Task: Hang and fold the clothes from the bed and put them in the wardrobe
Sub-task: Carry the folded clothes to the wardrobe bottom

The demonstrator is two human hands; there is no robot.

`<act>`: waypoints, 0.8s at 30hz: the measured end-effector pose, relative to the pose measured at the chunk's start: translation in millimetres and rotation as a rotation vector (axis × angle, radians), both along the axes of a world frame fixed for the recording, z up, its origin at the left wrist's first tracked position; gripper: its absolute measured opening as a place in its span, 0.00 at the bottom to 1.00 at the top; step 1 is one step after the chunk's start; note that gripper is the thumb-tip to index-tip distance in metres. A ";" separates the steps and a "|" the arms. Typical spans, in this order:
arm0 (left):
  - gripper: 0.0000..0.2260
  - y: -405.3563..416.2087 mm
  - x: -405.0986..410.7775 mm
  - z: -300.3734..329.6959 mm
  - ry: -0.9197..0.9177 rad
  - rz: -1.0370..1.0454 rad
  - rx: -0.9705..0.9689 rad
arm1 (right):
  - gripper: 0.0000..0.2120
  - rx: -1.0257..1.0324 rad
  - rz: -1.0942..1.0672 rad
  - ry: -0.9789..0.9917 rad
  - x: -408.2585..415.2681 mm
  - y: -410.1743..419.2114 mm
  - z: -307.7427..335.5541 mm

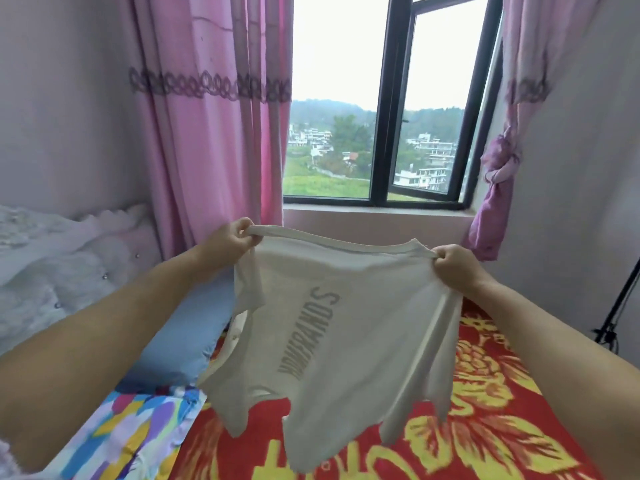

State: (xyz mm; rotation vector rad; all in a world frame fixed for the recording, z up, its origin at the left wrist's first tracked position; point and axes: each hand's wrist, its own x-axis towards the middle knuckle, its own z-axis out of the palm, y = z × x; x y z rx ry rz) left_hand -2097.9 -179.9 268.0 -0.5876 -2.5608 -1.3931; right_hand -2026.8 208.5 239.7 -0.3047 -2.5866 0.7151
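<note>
1. Left hand (231, 239) pinches one top corner of white T-shirt (332, 327), fingers curled round the fabric.
2. Right hand (456, 265) grips the opposite top corner.
3. Shirt is held up, stretched between hands above the bed; grey mirrored lettering runs vertically, hem hangs crumpled.
4. Below: red-yellow floral blanket (485, 410), blue pillow (180, 344), multicoloured fabric (131, 431).
5. Behind: pink curtain (214, 116), window (388, 98).

A white T-shirt (346, 323) carries one line of pale grey capital letters, seen mirrored through the cloth and running down its middle. The upper letters look like "SONMA"; the lower ones are too faint to read. No other text is readable.
</note>
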 end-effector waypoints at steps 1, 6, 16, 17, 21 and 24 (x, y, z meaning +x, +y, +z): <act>0.10 -3.1 -2.3 0.4 -0.040 0.001 0.037 | 0.14 -0.044 0.023 0.055 -0.2 -1.2 7.9; 0.05 -1.3 -1.5 7.9 -0.164 -0.052 0.310 | 0.16 -0.063 0.047 0.144 0.7 4.0 41.3; 0.06 93.0 23.7 54.8 -0.426 -0.112 0.777 | 0.16 -0.487 0.534 -0.079 24.2 -84.4 47.9; 0.07 97.0 23.3 55.5 -0.495 -0.106 0.860 | 0.20 -0.600 0.629 -0.128 31.6 -99.0 49.1; 0.08 100.4 25.2 56.1 -0.630 -0.096 1.032 | 0.23 -0.550 0.714 -0.253 50.3 -138.6 41.0; 0.06 98.9 32.4 56.5 -0.605 -0.108 0.952 | 0.14 -0.553 0.607 -0.202 51.1 -150.8 34.6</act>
